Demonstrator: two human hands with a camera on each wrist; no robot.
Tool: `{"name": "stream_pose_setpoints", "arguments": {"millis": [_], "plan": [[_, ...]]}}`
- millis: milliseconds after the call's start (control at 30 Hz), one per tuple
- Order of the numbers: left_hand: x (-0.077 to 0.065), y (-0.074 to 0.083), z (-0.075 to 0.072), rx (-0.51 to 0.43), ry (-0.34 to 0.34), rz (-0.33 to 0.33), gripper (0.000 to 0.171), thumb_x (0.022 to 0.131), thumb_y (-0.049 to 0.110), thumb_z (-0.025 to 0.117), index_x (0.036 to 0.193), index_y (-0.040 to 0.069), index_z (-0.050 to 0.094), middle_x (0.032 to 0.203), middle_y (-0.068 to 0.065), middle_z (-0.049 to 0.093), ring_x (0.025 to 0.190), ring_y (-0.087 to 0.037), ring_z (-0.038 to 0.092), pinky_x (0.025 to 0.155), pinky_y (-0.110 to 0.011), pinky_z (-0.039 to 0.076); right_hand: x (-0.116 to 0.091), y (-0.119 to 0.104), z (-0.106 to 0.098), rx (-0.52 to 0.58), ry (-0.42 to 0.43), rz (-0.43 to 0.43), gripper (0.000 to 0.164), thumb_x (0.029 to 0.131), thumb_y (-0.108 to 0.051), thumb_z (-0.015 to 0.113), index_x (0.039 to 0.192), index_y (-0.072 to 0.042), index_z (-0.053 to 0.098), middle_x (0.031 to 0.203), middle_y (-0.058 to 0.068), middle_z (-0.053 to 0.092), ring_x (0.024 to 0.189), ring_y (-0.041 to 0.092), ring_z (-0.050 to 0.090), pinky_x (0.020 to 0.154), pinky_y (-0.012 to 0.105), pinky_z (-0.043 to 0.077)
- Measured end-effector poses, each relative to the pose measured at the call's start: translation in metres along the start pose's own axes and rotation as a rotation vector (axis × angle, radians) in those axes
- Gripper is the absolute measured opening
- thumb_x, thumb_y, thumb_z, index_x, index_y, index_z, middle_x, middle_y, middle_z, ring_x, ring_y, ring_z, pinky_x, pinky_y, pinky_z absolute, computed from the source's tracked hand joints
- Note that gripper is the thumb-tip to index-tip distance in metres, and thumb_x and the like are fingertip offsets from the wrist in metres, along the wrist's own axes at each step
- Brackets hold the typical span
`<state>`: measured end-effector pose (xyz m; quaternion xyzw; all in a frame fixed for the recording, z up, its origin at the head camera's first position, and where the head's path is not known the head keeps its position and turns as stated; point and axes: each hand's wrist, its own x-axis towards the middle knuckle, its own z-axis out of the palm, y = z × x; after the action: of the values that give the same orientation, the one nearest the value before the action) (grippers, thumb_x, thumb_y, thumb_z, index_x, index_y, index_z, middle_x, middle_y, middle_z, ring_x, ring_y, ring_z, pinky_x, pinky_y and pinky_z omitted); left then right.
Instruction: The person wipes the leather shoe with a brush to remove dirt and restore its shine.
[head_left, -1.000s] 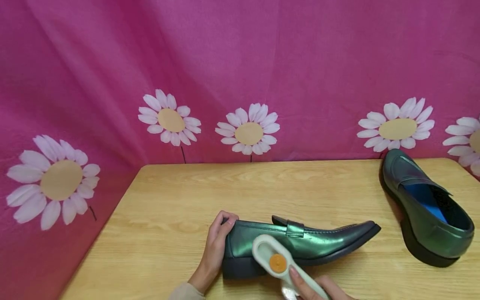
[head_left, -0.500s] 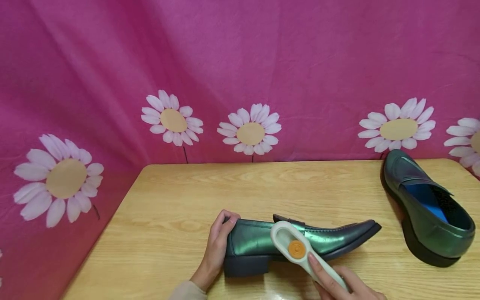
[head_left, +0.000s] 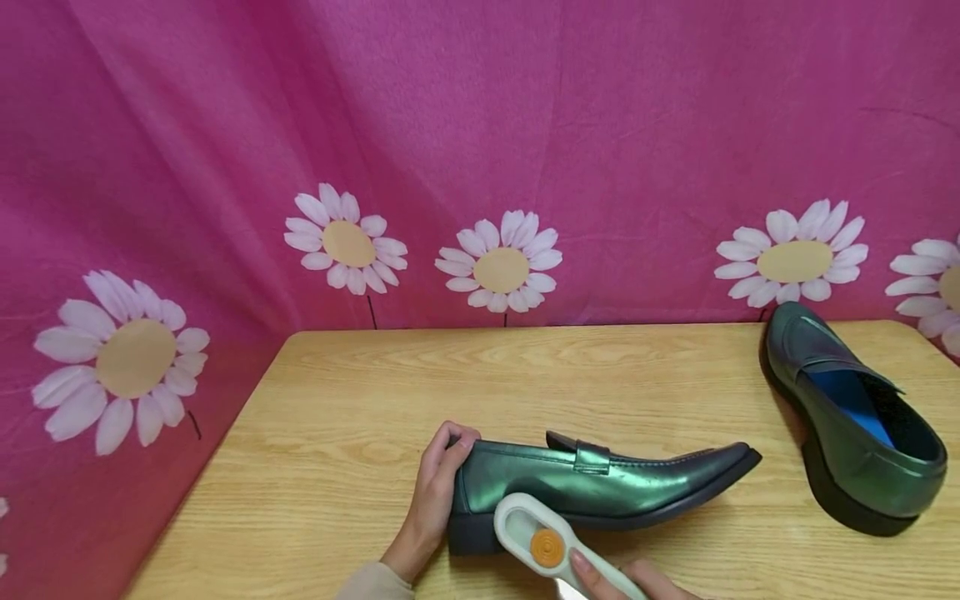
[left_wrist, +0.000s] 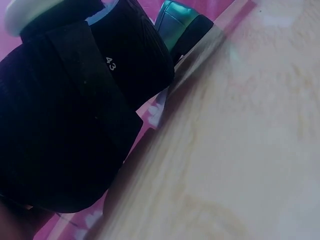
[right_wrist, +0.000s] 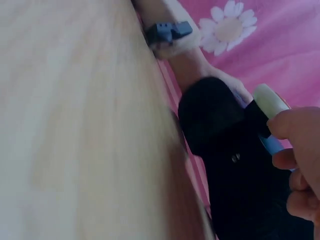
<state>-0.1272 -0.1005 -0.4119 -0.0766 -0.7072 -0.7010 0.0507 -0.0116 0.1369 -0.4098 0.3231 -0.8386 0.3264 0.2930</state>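
A dark green loafer lies along the table's front, its side toward me and its toe pointing right and lifted. My left hand grips it by the heel end, the thumb over the back of the collar. My right hand holds a pale-handled brush with an orange button, its index finger along the handle. The brush head overlaps the shoe's lower side near the heel; black bristles show under its pale body in the right wrist view. The left wrist view shows the black sole, marked 43.
A second green loafer with a blue insole stands at the table's right, toe toward the back. The wooden table meets a pink curtain with white daisies at its back and left edges.
The brush moved right and up along the shoe's side by half a second ago, then came back down and left toward the heel. The left hand and the loafer have barely moved.
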Motion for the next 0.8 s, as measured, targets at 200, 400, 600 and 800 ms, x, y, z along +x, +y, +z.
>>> {"name": "stream_pose_setpoints", "arguments": {"millis": [200,400,600,800], "plan": [[0.0,-0.001,0.001,0.006,-0.007,-0.011,0.026,0.1,0.021,0.044,0.098,-0.002,0.055,0.11,-0.023,0.054,0.1,-0.019,0.052,0.09,-0.026,0.037,0.007,0.004,-0.021,-0.234,0.011,0.208,0.045,0.096,-0.054,0.047,0.128,-0.029,0.064,0.084,-0.019,0.049,0.059,-0.01,0.037,0.05,0.005,0.028],[0.0,-0.002,0.001,0.017,-0.007,-0.02,0.027,0.1,0.023,0.043,0.099,-0.001,0.056,0.111,-0.022,0.054,0.1,-0.02,0.052,0.09,-0.027,0.037,0.012,0.012,-0.028,-0.4,0.118,0.211,0.053,0.099,-0.057,0.031,0.123,-0.026,0.068,0.078,-0.011,0.051,0.057,-0.004,0.036,0.046,0.007,0.025],[0.0,-0.002,0.0,0.017,-0.004,-0.016,0.026,0.1,0.022,0.043,0.098,-0.001,0.055,0.111,-0.022,0.054,0.102,-0.02,0.051,0.092,-0.027,0.036,0.009,0.011,-0.023,-0.3,0.069,0.182,0.051,0.098,-0.056,0.035,0.122,-0.026,0.068,0.08,-0.016,0.049,0.058,-0.008,0.036,0.048,0.005,0.026],[-0.001,0.002,0.0,0.007,0.004,0.011,0.025,0.099,0.019,0.046,0.098,-0.004,0.056,0.109,-0.021,0.055,0.101,-0.017,0.051,0.093,-0.025,0.035,0.001,0.001,-0.014,-0.065,-0.083,0.097,0.049,0.087,-0.042,0.07,0.131,-0.022,0.062,0.092,-0.021,0.046,0.065,-0.012,0.04,0.054,0.002,0.03]]}}
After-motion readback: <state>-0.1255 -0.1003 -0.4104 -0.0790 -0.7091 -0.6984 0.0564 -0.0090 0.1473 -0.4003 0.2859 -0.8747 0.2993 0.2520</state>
